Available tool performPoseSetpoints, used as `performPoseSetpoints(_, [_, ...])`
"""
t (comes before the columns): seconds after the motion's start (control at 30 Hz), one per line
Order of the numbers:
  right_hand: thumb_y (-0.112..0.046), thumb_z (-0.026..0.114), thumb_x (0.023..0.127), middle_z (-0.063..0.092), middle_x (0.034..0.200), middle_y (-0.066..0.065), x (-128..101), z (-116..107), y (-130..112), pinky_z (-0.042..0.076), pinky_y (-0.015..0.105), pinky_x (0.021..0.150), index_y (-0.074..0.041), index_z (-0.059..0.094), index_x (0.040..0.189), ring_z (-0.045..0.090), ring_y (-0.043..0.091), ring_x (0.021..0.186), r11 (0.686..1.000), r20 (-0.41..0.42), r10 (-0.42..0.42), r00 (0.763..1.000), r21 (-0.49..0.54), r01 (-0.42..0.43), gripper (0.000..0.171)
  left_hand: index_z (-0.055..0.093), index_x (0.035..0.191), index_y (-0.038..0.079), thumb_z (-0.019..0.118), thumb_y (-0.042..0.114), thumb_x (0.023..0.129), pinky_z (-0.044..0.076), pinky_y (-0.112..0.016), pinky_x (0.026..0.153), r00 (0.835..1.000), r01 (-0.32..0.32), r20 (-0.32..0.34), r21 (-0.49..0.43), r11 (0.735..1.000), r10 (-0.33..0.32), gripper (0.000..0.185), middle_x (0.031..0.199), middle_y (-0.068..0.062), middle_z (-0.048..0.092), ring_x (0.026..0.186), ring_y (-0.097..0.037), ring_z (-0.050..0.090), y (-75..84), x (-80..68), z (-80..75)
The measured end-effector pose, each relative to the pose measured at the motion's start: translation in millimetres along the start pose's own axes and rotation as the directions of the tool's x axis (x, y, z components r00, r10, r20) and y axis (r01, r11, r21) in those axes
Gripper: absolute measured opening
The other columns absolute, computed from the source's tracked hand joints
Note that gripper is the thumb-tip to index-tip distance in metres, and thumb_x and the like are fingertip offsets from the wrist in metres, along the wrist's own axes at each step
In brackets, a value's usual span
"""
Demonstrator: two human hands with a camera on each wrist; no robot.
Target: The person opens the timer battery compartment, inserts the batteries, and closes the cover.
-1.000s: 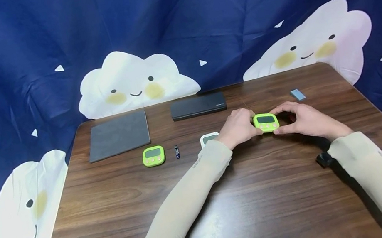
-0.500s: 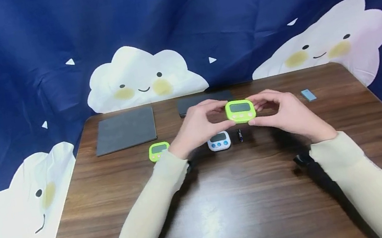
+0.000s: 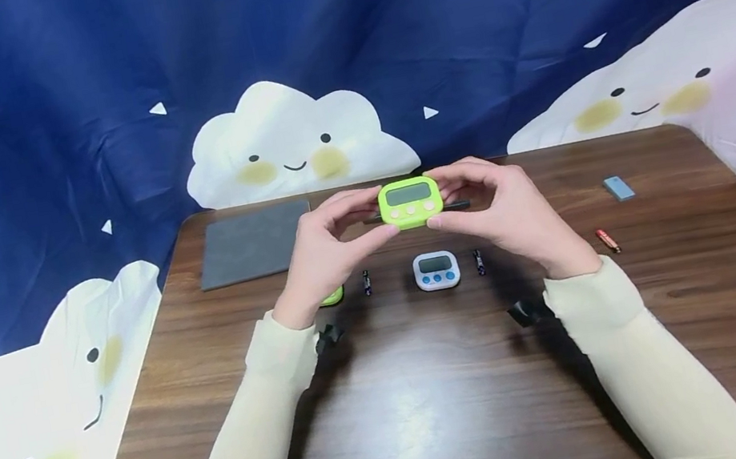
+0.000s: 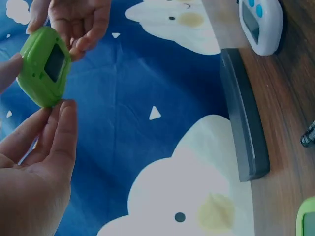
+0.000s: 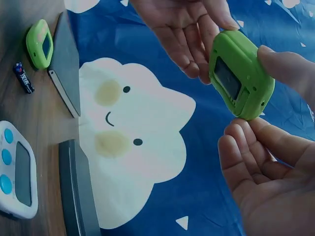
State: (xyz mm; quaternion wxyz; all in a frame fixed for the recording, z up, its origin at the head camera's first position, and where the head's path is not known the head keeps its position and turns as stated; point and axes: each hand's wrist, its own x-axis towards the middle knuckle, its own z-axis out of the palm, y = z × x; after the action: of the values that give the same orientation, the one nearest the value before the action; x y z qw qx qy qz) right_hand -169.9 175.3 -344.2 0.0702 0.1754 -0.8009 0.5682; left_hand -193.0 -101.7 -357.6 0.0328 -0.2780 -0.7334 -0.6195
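Observation:
Both hands hold a lime green timer [image 3: 410, 202] in the air above the middle of the brown table [image 3: 442, 412], screen toward me. My left hand [image 3: 366, 220] pinches its left side between thumb and fingers. My right hand [image 3: 456, 200] pinches its right side. In the left wrist view the green timer [image 4: 44, 66] sits between the left thumb and fingers [image 4: 63, 118]. From the right wrist the same timer [image 5: 241, 73] shows between the right thumb and fingers [image 5: 241, 147]. A white timer [image 3: 436, 270] with blue buttons lies on the table below.
A second green timer [image 3: 333, 295] peeks out behind my left wrist. Dark batteries [image 3: 366, 282] [image 3: 479, 261] lie either side of the white timer, and a red battery [image 3: 607, 240] lies further right. A grey mat [image 3: 253, 242], a black box [image 3: 457, 205] and a small blue block [image 3: 618, 187] lie at the back.
Both hands lifted the green timer off the table at the right and carried it up and left to the middle. The white timer and a battery came out from behind the left arm.

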Motion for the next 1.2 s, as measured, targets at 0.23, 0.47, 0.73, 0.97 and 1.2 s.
performPoseSetpoints(0.23, [-0.008,0.095,0.089,0.077,0.12,0.001,-3.3,2.0,1.8,0.061,0.016,0.096,-0.013,0.08,0.136,0.073,0.015,0.107,1.0,0.004,0.007,1.0,0.007,-0.007,0.049,0.079,0.14,0.01,0.094,0.008,0.09,0.062,-0.04,0.113,1.0,-0.017,0.021,0.004,1.0,0.017,0.051,0.136,-0.009,0.079,0.119,-0.02,0.077,-1.1,-1.4,-1.7])
performPoseSetpoints(0.47, [-0.006,0.095,0.089,0.077,0.12,0.001,-1.0,3.4,2.8,0.061,0.017,0.096,-0.011,0.079,0.136,0.073,0.015,0.107,1.0,0.013,-0.017,1.0,0.02,0.017,0.05,0.079,0.14,0.01,0.094,0.008,0.091,0.061,-0.036,0.113,1.0,-0.015,0.016,0.012,1.0,0.015,0.052,0.136,-0.008,0.079,0.119,-0.019,0.077,-1.9,-2.5,-3.4])
performPoseSetpoints(0.73, [-0.008,0.095,0.09,0.077,0.122,0.001,-1.0,3.6,3.1,0.06,0.016,0.097,-0.013,0.079,0.136,0.073,0.015,0.108,1.0,0.017,-0.011,1.0,-0.002,0.011,0.049,0.077,0.141,0.007,0.092,0.007,0.092,0.061,-0.039,0.114,1.0,-0.012,0.022,0.004,1.0,0.012,0.051,0.136,-0.011,0.078,0.121,-0.02,0.076,-3.2,-3.5,-2.7])
performPoseSetpoints(0.97, [-0.011,0.095,0.091,0.077,0.121,0.002,-2.3,3.3,3.1,0.061,0.019,0.097,-0.015,0.079,0.137,0.073,0.015,0.108,1.0,0.022,0.01,1.0,-0.019,-0.01,0.048,0.076,0.142,0.005,0.091,0.004,0.092,0.061,-0.043,0.114,1.0,-0.017,0.023,-0.02,1.0,0.017,0.052,0.137,-0.014,0.078,0.121,-0.021,0.076,-3.5,-3.1,-0.9])
performPoseSetpoints(1.2, [-0.009,0.093,0.092,0.078,0.118,0.002,-4.3,6.9,2.7,0.063,0.018,0.091,-0.01,0.079,0.135,0.075,0.015,0.103,0.999,0.036,0.045,0.998,0.022,-0.046,0.045,0.074,0.145,0.004,0.09,0.004,0.093,0.061,-0.041,0.115,0.999,0.01,0.037,-0.03,0.999,-0.009,0.054,0.138,-0.014,0.078,0.121,-0.023,0.077,-2.1,-3.8,0.1])
